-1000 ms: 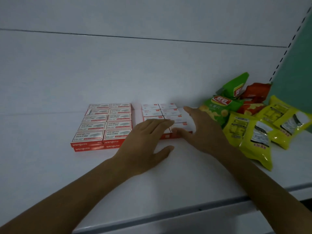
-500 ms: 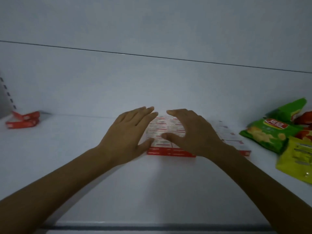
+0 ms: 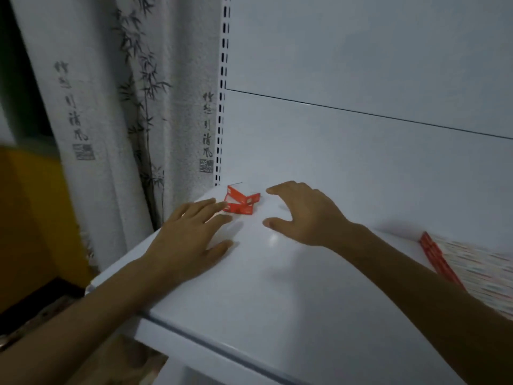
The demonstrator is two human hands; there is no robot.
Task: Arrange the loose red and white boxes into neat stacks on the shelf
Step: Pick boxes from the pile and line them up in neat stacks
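Note:
A few loose red and white boxes (image 3: 241, 202) lie jumbled at the far left corner of the white shelf (image 3: 277, 287). My left hand (image 3: 188, 240) hovers flat just in front of them, its fingertips close to the nearest box, holding nothing. My right hand (image 3: 302, 215) hangs to the right of the boxes with fingers spread and lightly bent, empty. The arranged block of red and white boxes (image 3: 472, 265) lies blurred at the right edge, partly hidden behind my right forearm.
The shelf's perforated upright (image 3: 222, 107) and white back panel (image 3: 361, 134) stand behind the loose boxes. A curtain with bamboo print (image 3: 125, 120) hangs left of the shelf. The shelf's left end and front edge drop off near my left forearm.
The view has swung left from the arranged block and snack bags to the shelf's left corner. Both hands have left the block and now flank the loose boxes.

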